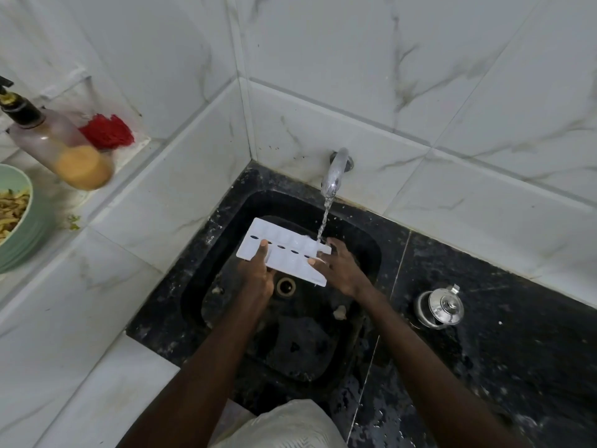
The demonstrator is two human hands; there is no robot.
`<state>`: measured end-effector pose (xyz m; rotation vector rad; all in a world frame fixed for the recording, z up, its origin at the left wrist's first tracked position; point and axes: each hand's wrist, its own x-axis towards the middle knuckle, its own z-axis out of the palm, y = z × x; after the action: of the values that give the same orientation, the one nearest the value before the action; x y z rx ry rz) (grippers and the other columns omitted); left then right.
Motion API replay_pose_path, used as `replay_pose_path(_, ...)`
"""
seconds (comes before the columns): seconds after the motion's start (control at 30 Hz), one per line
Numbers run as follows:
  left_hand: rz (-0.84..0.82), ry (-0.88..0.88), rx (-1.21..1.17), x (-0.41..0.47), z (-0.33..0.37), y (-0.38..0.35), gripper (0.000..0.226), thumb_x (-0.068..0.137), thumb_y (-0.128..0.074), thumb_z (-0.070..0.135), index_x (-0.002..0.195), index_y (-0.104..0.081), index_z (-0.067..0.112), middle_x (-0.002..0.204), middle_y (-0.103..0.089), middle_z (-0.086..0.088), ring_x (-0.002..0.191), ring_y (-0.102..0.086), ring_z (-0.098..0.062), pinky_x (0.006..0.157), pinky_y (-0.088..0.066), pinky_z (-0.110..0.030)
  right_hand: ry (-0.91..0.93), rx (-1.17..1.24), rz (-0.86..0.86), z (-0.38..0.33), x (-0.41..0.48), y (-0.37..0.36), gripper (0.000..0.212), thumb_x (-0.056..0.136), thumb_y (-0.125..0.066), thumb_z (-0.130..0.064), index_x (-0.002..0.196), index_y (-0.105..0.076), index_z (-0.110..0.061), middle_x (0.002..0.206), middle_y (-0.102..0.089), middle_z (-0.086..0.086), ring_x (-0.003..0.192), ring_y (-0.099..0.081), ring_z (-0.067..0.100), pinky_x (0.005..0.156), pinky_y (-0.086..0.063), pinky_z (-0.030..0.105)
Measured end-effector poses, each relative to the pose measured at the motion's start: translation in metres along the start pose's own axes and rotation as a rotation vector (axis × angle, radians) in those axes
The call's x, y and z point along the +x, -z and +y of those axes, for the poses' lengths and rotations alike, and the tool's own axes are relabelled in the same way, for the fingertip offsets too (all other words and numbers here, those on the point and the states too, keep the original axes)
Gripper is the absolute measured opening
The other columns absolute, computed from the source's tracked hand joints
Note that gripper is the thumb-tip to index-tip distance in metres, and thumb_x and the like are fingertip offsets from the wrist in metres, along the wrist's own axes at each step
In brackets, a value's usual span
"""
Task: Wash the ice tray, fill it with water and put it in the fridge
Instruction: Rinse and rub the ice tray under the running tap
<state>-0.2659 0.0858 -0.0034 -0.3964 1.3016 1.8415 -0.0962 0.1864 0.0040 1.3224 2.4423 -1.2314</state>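
A white ice tray (284, 245) with two rows of compartments is held level over the black sink (226, 221). My left hand (256, 276) grips its near long edge, thumb lying on top. My right hand (339, 266) holds the tray's right end, thumb on its top face. Water runs from the chrome tap (336, 173) and falls onto the tray's far right corner, close to my right fingers.
The sink drain (286, 286) lies under the tray. A steel lidded pot (441, 308) stands on the black counter at right. On the white ledge at left are a pump bottle (61, 150), a red scrubber (106, 130) and a green bowl of food (16, 218).
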Motion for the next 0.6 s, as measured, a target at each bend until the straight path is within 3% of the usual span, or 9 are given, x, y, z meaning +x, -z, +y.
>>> replay_pose_path(0.07,0.019,-0.005,-0.043,0.001,0.005,0.004,0.042,0.103,-0.063,0.012,0.142,-0.056,-0.001,0.138,-0.065,-0.021,0.128,-0.062,-0.04,0.1,-0.056,-0.056,0.028,0.112,0.076,0.002,-0.002,-0.004,0.049,0.106,-0.052,-0.048,0.142,-0.063,-0.018,0.163,-0.031,0.008,0.145,-0.041,0.022,0.122,-0.033,0.036)
replay_pose_path(0.1,0.035,0.0,-0.068,0.002,0.009,0.006,0.039,0.102,-0.064,0.011,0.139,-0.057,0.001,0.135,-0.067,-0.018,0.127,-0.063,-0.038,0.09,-0.061,-0.05,0.014,0.16,0.132,0.002,-0.003,-0.005,0.046,0.107,-0.054,-0.039,0.147,-0.059,-0.016,0.159,-0.039,0.01,0.142,-0.045,0.023,0.119,-0.037,0.036)
replay_pose_path(0.17,0.05,0.028,-0.102,0.004,0.012,0.009,0.035,0.101,-0.065,0.01,0.135,-0.06,0.004,0.128,-0.07,-0.015,0.118,-0.068,-0.033,0.069,-0.064,-0.04,-0.081,0.387,0.166,-0.002,-0.002,-0.009,0.051,0.106,-0.059,-0.022,0.155,-0.047,-0.013,0.15,-0.053,0.012,0.133,-0.056,0.029,0.111,-0.049,0.049)
replay_pose_path(0.2,0.049,0.049,-0.099,0.003,0.012,0.009,0.037,0.101,-0.065,0.01,0.136,-0.06,0.004,0.131,-0.069,-0.015,0.113,-0.07,-0.031,0.067,-0.063,-0.039,-0.165,0.575,0.15,-0.007,-0.002,-0.013,0.056,0.105,-0.061,-0.016,0.158,-0.042,-0.013,0.147,-0.056,0.013,0.129,-0.061,0.031,0.106,-0.054,0.053)
replay_pose_path(0.27,0.014,0.065,-0.075,0.001,0.013,0.011,0.042,0.1,-0.066,0.008,0.141,-0.058,0.003,0.136,-0.067,-0.018,0.113,-0.07,-0.031,0.076,-0.061,-0.044,-0.311,0.852,0.1,-0.015,-0.001,-0.019,0.059,0.102,-0.062,-0.006,0.157,-0.04,-0.01,0.136,-0.064,0.012,0.122,-0.066,0.031,0.103,-0.056,0.055)
replay_pose_path(0.33,-0.096,0.044,-0.058,-0.001,0.017,0.014,0.047,0.099,-0.065,0.009,0.145,-0.055,0.003,0.138,-0.066,-0.02,0.12,-0.067,-0.035,0.093,-0.058,-0.054,-0.378,0.934,0.099,-0.018,0.0,-0.025,0.052,0.099,-0.062,0.004,0.149,-0.049,-0.002,0.124,-0.07,0.011,0.116,-0.069,0.032,0.103,-0.057,0.052)
replay_pose_path(0.43,-0.239,0.043,-0.038,0.002,0.024,0.025,0.056,0.1,-0.067,0.03,0.147,-0.054,0.001,0.144,-0.06,-0.023,0.133,-0.058,-0.04,0.114,-0.045,-0.06,-0.465,1.077,0.069,-0.02,-0.001,-0.029,0.047,0.095,-0.061,0.014,0.14,-0.054,0.008,0.124,-0.068,0.021,0.104,-0.07,0.032,0.091,-0.06,0.043)
replay_pose_path(0.5,-0.283,0.056,-0.06,0.007,0.03,0.031,0.074,0.097,-0.064,0.053,0.147,-0.053,0.0,0.141,-0.06,-0.021,0.13,-0.056,-0.04,0.119,-0.036,-0.059,-0.488,1.124,0.048,-0.021,-0.002,-0.03,0.045,0.094,-0.06,0.016,0.138,-0.054,0.009,0.113,-0.069,0.02,0.089,-0.068,0.024,0.082,-0.058,0.036)
replay_pose_path(0.6,-0.259,0.119,-0.09,0.01,0.037,0.036,0.09,0.089,-0.047,0.082,0.137,-0.056,0.007,0.117,-0.066,-0.014,0.107,-0.065,-0.031,0.113,-0.041,-0.056,-0.486,1.092,0.035,-0.021,0.0,-0.031,0.045,0.094,-0.058,0.017,0.138,-0.056,0.007,0.113,-0.066,0.018,0.087,-0.065,0.02,0.079,-0.055,0.033)
